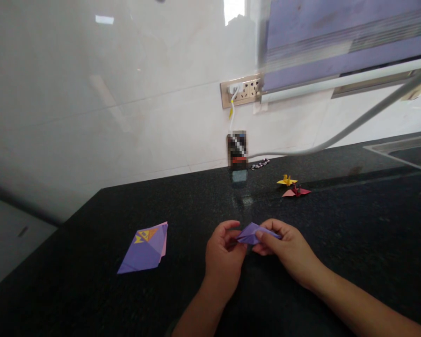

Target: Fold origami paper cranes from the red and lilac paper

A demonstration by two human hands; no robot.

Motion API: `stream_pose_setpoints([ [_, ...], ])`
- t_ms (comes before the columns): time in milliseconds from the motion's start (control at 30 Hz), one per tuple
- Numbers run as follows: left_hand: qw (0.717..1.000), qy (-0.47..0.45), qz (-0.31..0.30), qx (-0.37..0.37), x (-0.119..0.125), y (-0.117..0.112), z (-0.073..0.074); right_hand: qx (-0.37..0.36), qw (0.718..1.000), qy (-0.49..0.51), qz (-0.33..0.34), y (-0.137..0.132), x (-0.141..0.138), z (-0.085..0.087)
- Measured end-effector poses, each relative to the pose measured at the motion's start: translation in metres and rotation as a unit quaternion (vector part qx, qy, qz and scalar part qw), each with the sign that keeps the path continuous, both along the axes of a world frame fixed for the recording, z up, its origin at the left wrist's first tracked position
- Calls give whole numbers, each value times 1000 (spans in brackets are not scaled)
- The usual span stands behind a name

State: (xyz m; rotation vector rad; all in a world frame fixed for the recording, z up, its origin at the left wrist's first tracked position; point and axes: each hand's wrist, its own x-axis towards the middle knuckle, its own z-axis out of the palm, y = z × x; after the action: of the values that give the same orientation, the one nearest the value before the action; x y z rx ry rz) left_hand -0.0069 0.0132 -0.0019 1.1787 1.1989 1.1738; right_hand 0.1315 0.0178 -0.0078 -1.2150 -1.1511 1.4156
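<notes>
A piece of folded purple origami paper (250,233) is held between my two hands, just above the dark counter. My right hand (288,244) pinches its right side, thumb lying on top. At the paper's left end, my left hand (224,250) grips the edge between thumb and curled fingers, its index finger raised a little. Creases run across the paper, which comes to a peak at the top. The fingers partly hide both of its ends.
A stack of purple and pink paper (143,252) lies to the left. Beyond my right hand sit a yellow paper crane (286,181) and a red paper crane (296,191). A plugged-in phone (238,150) leans on the wall near a beaded strand (260,164). A sink edge (389,149) is at right.
</notes>
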Motion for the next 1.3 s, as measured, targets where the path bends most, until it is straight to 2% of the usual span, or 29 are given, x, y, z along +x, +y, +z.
stream_pose_setpoints([
  [100, 999, -32, -10, -13, 1, 0, 2, -13, 1000, 20, -10, -2, -1, -2],
  [233, 993, -79, -75, -37, 3, -3, 9, -29, 998, 50, -24, -5, -3, -4],
  [367, 993, -97, -63, -21, 4, -6, 12, -42, 996, 78, -11, -8, -6, -2],
  [500, 998, -58, -17, 1, -1, -5, 9, -48, 994, 80, 54, -12, -9, 1],
  [600, 998, -57, -7, -8, -4, -3, 10, -6, 995, 29, 96, -11, -9, 0],
  [800, 996, -84, -9, -37, -5, -2, 11, 66, 989, -70, 116, -7, -3, -3],
  [967, 994, -99, -28, -32, -7, -1, 8, 137, 985, -91, 57, -7, -4, -1],
  [1033, 993, -100, -44, -33, -8, -1, 7, 114, 990, -64, 52, -7, -5, 0],
  [1200, 993, -98, -54, -38, -9, -1, 8, 68, 989, -50, 118, -8, -5, 3],
  [1300, 995, -80, -55, -38, -8, 0, 10, 55, 991, -44, 116, -8, -5, 3],
])
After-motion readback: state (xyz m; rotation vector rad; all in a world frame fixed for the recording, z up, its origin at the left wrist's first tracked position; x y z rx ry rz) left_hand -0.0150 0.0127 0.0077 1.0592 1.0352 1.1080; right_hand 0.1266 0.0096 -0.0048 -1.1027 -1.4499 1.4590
